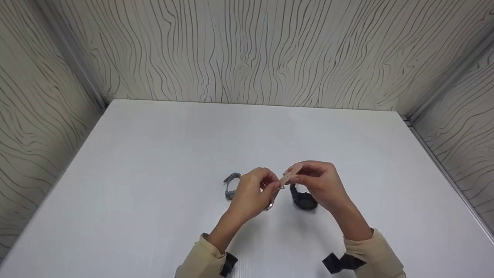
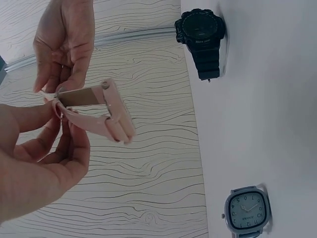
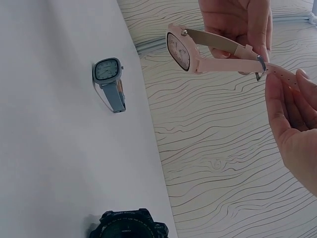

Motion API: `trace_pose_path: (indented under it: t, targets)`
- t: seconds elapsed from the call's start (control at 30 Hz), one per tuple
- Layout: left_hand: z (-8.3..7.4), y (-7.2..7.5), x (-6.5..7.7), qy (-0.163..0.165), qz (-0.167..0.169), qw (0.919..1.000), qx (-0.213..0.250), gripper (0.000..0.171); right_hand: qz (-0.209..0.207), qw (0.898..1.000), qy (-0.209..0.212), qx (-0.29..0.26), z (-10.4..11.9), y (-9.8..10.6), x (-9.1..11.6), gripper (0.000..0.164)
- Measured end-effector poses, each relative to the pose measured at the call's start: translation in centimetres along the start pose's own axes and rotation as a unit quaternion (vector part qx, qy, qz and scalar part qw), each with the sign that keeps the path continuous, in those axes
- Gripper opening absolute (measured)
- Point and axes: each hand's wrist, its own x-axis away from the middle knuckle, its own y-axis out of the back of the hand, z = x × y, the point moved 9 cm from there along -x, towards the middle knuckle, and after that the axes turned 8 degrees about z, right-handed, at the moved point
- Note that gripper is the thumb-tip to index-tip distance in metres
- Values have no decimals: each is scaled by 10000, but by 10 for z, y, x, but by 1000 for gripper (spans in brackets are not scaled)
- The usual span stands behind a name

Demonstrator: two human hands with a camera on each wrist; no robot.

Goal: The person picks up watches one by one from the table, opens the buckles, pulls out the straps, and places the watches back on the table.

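A pink wristwatch (image 3: pixel 179 51) with a squarish face is held up above the table between both hands. Its strap forms a loop, and the holed strap end (image 1: pixel 292 173) runs through a metal buckle (image 3: pixel 260 68). My left hand (image 1: pixel 251 195) pinches the strap beside the buckle, the watch case hanging below its fingers. The tip of the strap is pinched between thumb and fingers of my right hand (image 1: pixel 323 183). In the left wrist view the strap loop (image 2: pixel 89 124) shows from the side, its dial turned away.
On the white table (image 1: pixel 154 154) a grey-blue watch (image 3: pixel 107 70) lies left of the hands, partly covered by the left one in the head view. To the right, below the right hand, is a black chunky watch (image 1: pixel 305 201). Wood-grain panels (image 1: pixel 247 50) enclose the table.
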Motion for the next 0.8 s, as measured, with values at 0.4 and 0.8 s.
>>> trace_pose_path:
  t: [0.4,0.8]
  targets:
    - [-8,-5,-1,-181,133,9978,-625,4,-58,10000,11,41,4,0,-1,19]
    - [-14,-8,-1,-541,245,9939,-927,5,-131,9999,5,36,5,0,0,17]
